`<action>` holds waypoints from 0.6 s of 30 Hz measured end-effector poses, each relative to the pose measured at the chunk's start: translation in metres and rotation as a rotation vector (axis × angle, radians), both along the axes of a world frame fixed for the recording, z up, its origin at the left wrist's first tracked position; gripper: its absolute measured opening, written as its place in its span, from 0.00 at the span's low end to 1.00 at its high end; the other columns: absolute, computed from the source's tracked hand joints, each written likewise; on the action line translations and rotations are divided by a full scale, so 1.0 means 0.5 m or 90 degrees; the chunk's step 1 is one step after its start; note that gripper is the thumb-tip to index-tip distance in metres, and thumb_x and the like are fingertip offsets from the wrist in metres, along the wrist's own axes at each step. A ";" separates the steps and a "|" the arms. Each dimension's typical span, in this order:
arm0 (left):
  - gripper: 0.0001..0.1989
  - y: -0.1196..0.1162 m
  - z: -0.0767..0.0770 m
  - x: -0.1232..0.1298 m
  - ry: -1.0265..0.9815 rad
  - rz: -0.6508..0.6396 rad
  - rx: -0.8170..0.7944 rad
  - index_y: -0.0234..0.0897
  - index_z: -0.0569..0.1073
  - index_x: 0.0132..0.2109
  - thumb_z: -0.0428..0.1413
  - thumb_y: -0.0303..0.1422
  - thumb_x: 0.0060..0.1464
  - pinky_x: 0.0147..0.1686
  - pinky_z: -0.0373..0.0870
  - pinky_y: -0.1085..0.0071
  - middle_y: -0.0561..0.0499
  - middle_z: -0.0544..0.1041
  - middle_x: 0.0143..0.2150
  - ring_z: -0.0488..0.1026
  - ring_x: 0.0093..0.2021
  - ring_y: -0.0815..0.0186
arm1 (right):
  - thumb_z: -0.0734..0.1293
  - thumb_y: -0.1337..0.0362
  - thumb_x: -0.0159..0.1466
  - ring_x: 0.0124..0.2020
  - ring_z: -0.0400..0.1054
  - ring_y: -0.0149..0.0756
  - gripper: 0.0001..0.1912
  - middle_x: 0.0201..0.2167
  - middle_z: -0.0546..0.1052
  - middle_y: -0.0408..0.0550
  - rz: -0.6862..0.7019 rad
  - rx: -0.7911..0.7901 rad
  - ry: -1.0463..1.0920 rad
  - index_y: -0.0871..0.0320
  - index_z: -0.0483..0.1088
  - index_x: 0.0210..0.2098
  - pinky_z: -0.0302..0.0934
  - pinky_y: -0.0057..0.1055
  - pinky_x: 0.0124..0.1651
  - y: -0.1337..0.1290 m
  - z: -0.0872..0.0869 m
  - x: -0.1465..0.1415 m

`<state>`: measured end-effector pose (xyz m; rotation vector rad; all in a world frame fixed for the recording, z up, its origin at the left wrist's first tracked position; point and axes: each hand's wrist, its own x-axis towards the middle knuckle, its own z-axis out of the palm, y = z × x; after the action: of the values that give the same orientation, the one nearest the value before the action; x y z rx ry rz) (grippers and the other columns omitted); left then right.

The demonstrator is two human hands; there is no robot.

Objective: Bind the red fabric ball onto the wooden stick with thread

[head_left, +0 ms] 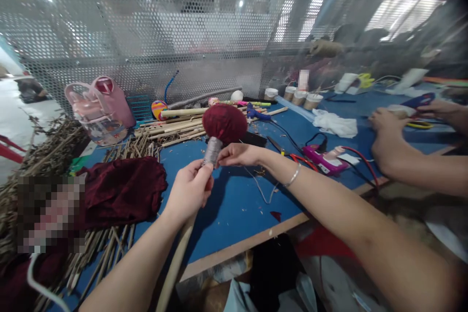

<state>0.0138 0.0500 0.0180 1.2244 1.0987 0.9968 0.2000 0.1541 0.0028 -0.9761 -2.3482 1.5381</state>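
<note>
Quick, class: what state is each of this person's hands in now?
Left hand: closed around the pale wooden stick topped by a dark red fabric ball.
Right hand: fingers curled by the silvery-grey wrapping; whether pinching anything cannot be told.

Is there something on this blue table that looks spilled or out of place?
Slightly untidy: pale crumbs are scattered over the blue table, and a dark red scrap lies loose near its front edge, away from the dark red cloth.

Deep maroon is worn by the ball (224, 123), silvery grey by the wrapping (212, 150) just below it, pale tan by the stick (177, 263) lower down, bright multicoloured swirls by the disc (160, 110) to its left, and plain blue by the tabletop (226, 224) beneath it.
</note>
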 end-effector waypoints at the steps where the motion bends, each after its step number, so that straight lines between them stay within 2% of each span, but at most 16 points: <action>1: 0.12 0.007 -0.006 -0.003 0.042 0.032 0.022 0.36 0.66 0.34 0.50 0.41 0.52 0.10 0.52 0.80 0.60 0.60 0.18 0.53 0.12 0.76 | 0.62 0.52 0.59 0.15 0.44 0.21 0.23 0.14 0.56 0.33 -0.012 -0.005 0.017 0.66 0.70 0.43 0.39 0.23 0.19 -0.004 0.001 0.004; 3: 0.12 0.017 -0.018 -0.005 0.124 0.079 0.065 0.35 0.68 0.37 0.51 0.39 0.51 0.12 0.52 0.79 0.60 0.60 0.18 0.54 0.13 0.76 | 0.63 0.53 0.59 0.17 0.47 0.21 0.22 0.16 0.60 0.35 -0.020 0.007 0.045 0.66 0.71 0.42 0.44 0.22 0.22 -0.011 0.009 0.011; 6: 0.17 0.021 -0.030 -0.004 0.219 0.119 0.126 0.34 0.71 0.45 0.52 0.39 0.50 0.15 0.52 0.78 0.59 0.62 0.18 0.54 0.14 0.75 | 0.65 0.58 0.59 0.26 0.60 0.25 0.16 0.27 0.72 0.45 0.012 0.050 0.069 0.66 0.73 0.37 0.55 0.24 0.33 -0.021 0.019 0.013; 9: 0.21 0.020 -0.034 -0.003 0.277 0.116 0.163 0.34 0.70 0.51 0.51 0.39 0.51 0.18 0.53 0.77 0.58 0.64 0.19 0.55 0.16 0.73 | 0.63 0.60 0.60 0.33 0.64 0.28 0.14 0.33 0.74 0.48 0.015 0.084 0.076 0.66 0.73 0.36 0.57 0.26 0.41 -0.035 0.029 0.008; 13: 0.20 0.026 -0.039 -0.005 0.359 0.089 0.199 0.36 0.70 0.52 0.49 0.36 0.53 0.24 0.57 0.76 0.56 0.70 0.24 0.60 0.21 0.72 | 0.62 0.62 0.60 0.29 0.64 0.26 0.14 0.29 0.74 0.46 0.049 0.146 0.037 0.67 0.74 0.35 0.57 0.23 0.37 -0.049 0.054 -0.010; 16: 0.19 0.033 -0.048 -0.007 0.422 0.073 0.209 0.36 0.70 0.52 0.50 0.32 0.53 0.30 0.60 0.75 0.52 0.75 0.31 0.66 0.26 0.69 | 0.62 0.64 0.60 0.21 0.57 0.23 0.12 0.20 0.70 0.41 0.116 0.257 -0.051 0.66 0.74 0.32 0.51 0.21 0.28 -0.055 0.085 -0.033; 18: 0.19 0.036 -0.053 -0.007 0.453 0.065 0.212 0.35 0.71 0.51 0.50 0.31 0.53 0.32 0.61 0.74 0.50 0.77 0.34 0.69 0.29 0.67 | 0.62 0.67 0.59 0.19 0.55 0.22 0.10 0.18 0.68 0.39 0.151 0.348 -0.109 0.65 0.74 0.30 0.48 0.22 0.26 -0.056 0.107 -0.047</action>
<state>0.0103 0.0682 -0.0085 1.8918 1.5924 0.8555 0.1763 0.1261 0.0565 -0.7351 -2.8581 0.8001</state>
